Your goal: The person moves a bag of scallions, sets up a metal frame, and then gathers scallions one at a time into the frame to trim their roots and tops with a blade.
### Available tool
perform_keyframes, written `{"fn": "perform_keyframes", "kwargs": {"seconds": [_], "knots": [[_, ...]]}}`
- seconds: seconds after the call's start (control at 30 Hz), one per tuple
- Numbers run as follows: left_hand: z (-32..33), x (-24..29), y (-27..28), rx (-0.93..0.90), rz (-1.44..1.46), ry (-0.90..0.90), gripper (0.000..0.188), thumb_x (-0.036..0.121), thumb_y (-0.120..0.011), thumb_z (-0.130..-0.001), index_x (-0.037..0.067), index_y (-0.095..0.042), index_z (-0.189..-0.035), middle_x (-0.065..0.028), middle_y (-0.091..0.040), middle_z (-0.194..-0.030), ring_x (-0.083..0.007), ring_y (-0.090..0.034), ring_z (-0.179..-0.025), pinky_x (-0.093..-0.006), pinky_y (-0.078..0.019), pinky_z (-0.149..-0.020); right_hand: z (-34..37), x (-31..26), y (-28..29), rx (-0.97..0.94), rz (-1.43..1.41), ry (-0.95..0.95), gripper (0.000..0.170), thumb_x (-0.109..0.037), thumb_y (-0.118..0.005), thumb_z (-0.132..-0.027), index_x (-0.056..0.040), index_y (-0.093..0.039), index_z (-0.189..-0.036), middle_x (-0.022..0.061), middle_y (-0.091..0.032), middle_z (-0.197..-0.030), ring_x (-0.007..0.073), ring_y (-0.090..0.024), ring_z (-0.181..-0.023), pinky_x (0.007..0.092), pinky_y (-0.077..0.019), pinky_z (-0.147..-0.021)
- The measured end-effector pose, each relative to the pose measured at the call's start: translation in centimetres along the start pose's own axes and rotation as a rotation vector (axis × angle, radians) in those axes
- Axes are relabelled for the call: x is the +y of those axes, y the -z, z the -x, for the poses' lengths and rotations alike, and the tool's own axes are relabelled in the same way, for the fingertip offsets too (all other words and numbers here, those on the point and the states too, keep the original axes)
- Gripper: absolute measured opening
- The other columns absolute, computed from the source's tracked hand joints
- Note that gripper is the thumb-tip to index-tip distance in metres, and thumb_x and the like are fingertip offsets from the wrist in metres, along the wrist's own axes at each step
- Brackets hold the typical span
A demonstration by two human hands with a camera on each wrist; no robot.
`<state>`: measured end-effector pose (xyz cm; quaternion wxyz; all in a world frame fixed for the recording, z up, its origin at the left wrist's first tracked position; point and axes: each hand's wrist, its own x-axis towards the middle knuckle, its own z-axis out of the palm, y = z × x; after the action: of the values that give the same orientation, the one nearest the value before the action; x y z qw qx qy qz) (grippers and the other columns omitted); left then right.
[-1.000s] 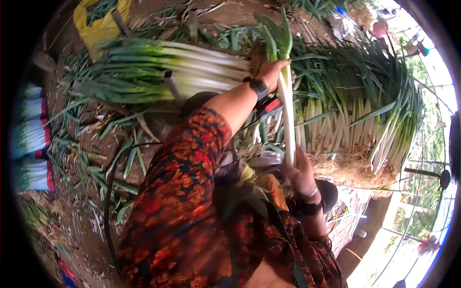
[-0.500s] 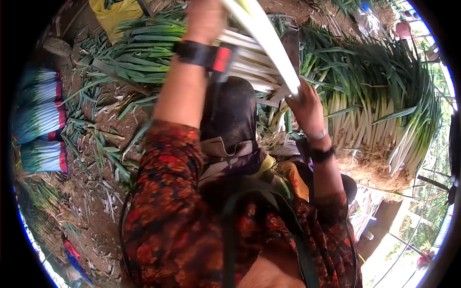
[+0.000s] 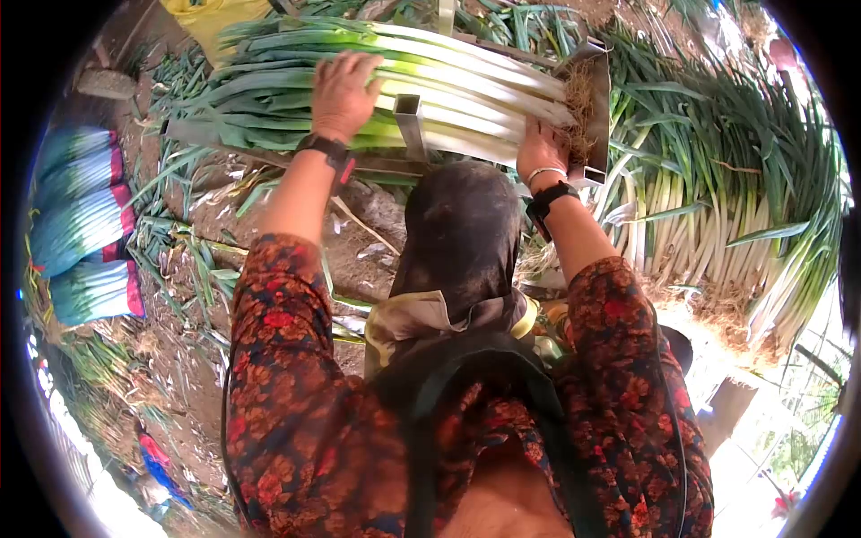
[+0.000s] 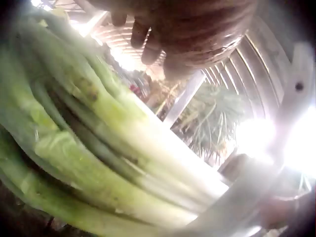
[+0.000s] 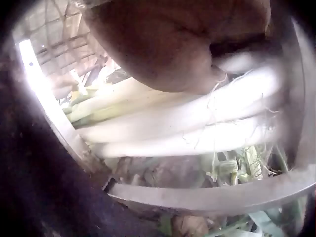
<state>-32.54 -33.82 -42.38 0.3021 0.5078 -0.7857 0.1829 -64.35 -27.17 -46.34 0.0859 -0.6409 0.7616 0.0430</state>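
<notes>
Long leeks (image 3: 448, 76) lie side by side in a metal frame (image 3: 408, 125), green leaves to the left and roots (image 3: 581, 99) against the right end plate. The left hand (image 3: 343, 94) rests on the leafy part with fingers spread; the left wrist view has it (image 4: 192, 34) just above the stalks (image 4: 113, 128). The right hand (image 3: 542, 154) lies on the white ends beside the roots, its fingers extended. From the right wrist, that hand (image 5: 168, 44) touches the white stalks (image 5: 182, 123), its fingertips mostly hidden.
A big pile of leeks (image 3: 708, 170) stands to the right. Packed bundles (image 3: 85, 220) lie at the far left, a yellow sack (image 3: 215, 27) at the top left. Loose leaves litter the soil, and the person's dark-covered knee (image 3: 462, 215) is just below the frame.
The leek that both hands held is now down among the others in the frame. The left hand has come down onto the leaves and the right hand has moved onto the root ends.
</notes>
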Motion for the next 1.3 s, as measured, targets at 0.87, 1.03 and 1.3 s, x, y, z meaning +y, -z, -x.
{"fn": "perform_keyframes", "kwargs": {"seconds": [0.87,1.03,1.3], "knots": [[-14.4,4.7,11.6,-0.028,0.964,0.697,0.03,0.016,-0.055,-0.094,0.002,-0.054,-0.12,-0.012,-0.057,-0.116,-0.0213,-0.058,-0.106,-0.0334,-0.0477,-0.095,13.9,8.3,-9.7,-0.055,-0.408,0.278,0.037,-0.014,-0.056,-0.081,-0.0123,-0.06,-0.118,0.0131,-0.054,-0.127,0.0343,-0.046,-0.121,0.0472,-0.0365,-0.1],[-15.5,20.3,14.2,-0.019,1.471,0.401,0.029,0.016,-0.057,-0.093,0.001,-0.053,-0.118,-0.0091,-0.059,-0.113,-0.0193,-0.059,-0.103,-0.0338,-0.0489,-0.09,11.6,18.2,-17.3,-0.306,-0.249,-0.109,0.024,-0.018,-0.049,-0.085,-0.011,-0.066,-0.101,0.0156,-0.068,-0.097,0.0359,-0.066,-0.084,0.0434,-0.0535,-0.074],[-12.0,33.4,2.9,-0.646,1.619,0.652,0.022,0.015,-0.058,-0.093,0.005,-0.058,-0.112,-0.0025,-0.062,-0.105,-0.0116,-0.059,-0.098,-0.0267,-0.0471,-0.083,2.6,31.4,-21.7,-0.217,0.046,-0.097,0.025,-0.014,-0.049,-0.086,-0.0074,-0.07,-0.098,0.0134,-0.069,-0.095,0.028,-0.068,-0.089,0.0392,-0.0552,-0.077]]}}
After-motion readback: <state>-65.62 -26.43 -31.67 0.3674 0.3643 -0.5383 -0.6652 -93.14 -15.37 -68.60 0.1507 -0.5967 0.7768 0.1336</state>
